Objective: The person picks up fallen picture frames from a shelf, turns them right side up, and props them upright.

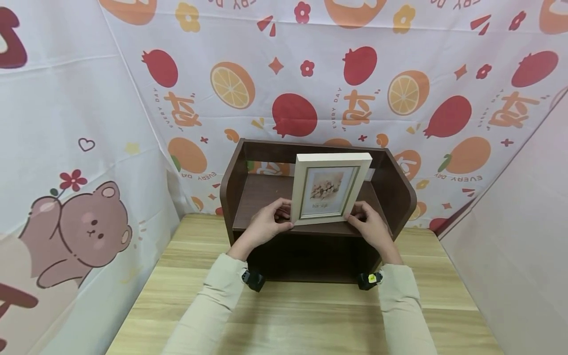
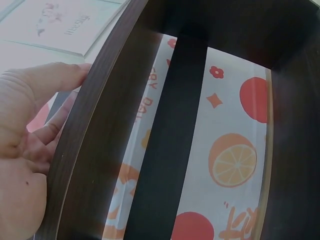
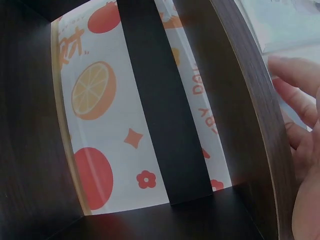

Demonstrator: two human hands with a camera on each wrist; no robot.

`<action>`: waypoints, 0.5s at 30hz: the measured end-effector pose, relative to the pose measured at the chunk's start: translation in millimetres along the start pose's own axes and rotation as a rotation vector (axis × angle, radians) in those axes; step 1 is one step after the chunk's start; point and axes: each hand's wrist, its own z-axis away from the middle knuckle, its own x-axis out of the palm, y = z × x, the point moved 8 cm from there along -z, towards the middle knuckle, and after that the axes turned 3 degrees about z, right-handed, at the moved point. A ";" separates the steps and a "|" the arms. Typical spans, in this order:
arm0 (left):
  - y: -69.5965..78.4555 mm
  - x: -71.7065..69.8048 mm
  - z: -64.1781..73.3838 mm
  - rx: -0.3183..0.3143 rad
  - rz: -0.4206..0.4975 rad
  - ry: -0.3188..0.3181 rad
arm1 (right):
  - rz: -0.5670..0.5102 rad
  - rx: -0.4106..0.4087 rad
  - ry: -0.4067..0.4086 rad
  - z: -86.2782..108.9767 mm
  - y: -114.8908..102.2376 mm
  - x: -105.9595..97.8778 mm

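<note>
A cream picture frame (image 1: 328, 190) with a flower print stands upright on the upper shelf of a dark brown desktop rack (image 1: 266, 195), its lower edge close to the shelf's front. My left hand (image 1: 268, 217) holds its lower left corner, the thumb in front and the fingers curled at the side. At the lower right corner my right hand (image 1: 372, 227) grips the frame between thumb and fingers. In the left wrist view, the shelf board (image 2: 75, 130) partly hides that hand. The right wrist view shows the other hand's fingers beside the board's edge, below part of the frame.
Beneath the upper shelf is a dark lower compartment (image 1: 306, 259), with a crossbar (image 2: 167, 130) at its back. The rack stands on a light wooden table (image 1: 301, 320) against a fruit-print cloth (image 1: 266, 44). A bear-print cloth (image 1: 88, 98) hangs at the left.
</note>
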 end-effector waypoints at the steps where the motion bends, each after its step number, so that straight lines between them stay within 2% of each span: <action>1: 0.2 0.2 0.1 0.001 -0.011 0.005 | 0.012 0.008 0.003 -0.3 0.2 0.2; 6: 2.3 1.3 0.4 0.000 -0.048 0.019 | 0.058 0.036 0.013 -1.7 0.7 1.7; 15: 5.7 3.7 2.1 0.022 -0.106 0.030 | 0.063 0.044 0.020 -3.4 -1.6 2.4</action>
